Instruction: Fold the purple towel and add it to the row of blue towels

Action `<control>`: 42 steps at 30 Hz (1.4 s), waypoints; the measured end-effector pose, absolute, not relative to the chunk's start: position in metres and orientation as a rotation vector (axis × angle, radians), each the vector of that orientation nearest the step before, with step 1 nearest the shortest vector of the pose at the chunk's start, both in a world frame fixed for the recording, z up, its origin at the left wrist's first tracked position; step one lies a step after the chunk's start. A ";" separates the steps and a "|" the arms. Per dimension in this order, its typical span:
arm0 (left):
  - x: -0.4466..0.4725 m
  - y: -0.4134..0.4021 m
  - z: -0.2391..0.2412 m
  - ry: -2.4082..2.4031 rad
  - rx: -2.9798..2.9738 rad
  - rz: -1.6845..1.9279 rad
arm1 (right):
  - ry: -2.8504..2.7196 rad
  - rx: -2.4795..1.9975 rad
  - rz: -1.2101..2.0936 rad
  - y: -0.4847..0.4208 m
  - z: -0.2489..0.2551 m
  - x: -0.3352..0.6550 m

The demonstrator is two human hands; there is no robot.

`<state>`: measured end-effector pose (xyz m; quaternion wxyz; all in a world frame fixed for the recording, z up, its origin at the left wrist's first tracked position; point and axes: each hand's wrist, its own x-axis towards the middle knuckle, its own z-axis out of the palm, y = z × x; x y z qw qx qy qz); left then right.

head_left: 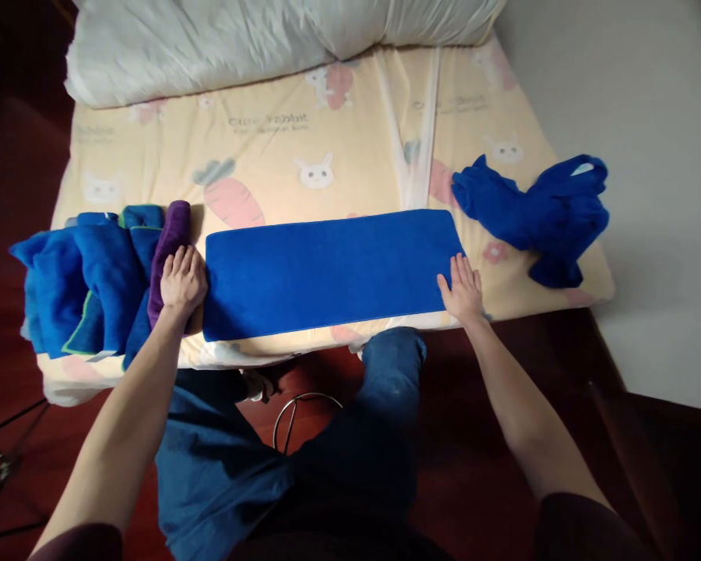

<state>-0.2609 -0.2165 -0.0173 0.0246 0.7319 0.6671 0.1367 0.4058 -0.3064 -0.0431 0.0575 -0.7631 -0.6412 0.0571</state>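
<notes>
A smooth blue towel [327, 273] lies flat in a long rectangle along the front of the bed. My right hand [463, 292] rests open with stretched fingers on its right edge. Beside the towel's left edge, my left hand [184, 282] lies palm down with its fingers extended, against a rolled purple towel [172, 226]. Whether it touches the blue towel's edge I cannot tell. Left of the purple roll sits a heap of blue towels [87, 280], some with green edging. A crumpled blue towel [537, 206] lies beyond my right hand.
The bed has a yellow sheet [169, 156] with rabbits and carrots. A rolled white quilt [239, 47] lies across its far side. A pale wall [636, 156] stands on the right. My legs are at the bed's front edge, and a thin metal stand [3, 467] is at lower left.
</notes>
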 end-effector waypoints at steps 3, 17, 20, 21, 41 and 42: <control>-0.249 -0.210 -0.008 2.079 2.156 0.455 | -1.943 -2.338 0.226 -0.300 -0.035 0.409; -0.080 -0.176 -0.042 1.605 2.252 0.443 | -2.316 -1.771 0.460 -0.166 -0.043 0.244; -0.139 -0.173 -0.049 1.830 2.111 0.547 | -2.239 -1.934 0.415 -0.161 -0.053 0.293; -0.162 -0.172 -0.048 1.908 2.064 0.555 | -2.193 -2.019 0.382 -0.161 -0.052 0.319; -0.172 -0.451 -0.032 2.028 2.086 0.473 | -1.709 -2.410 0.338 -0.349 -0.038 0.436; -0.175 -0.464 -0.031 1.993 2.096 0.461 | -1.621 -2.394 0.361 -0.358 -0.036 0.429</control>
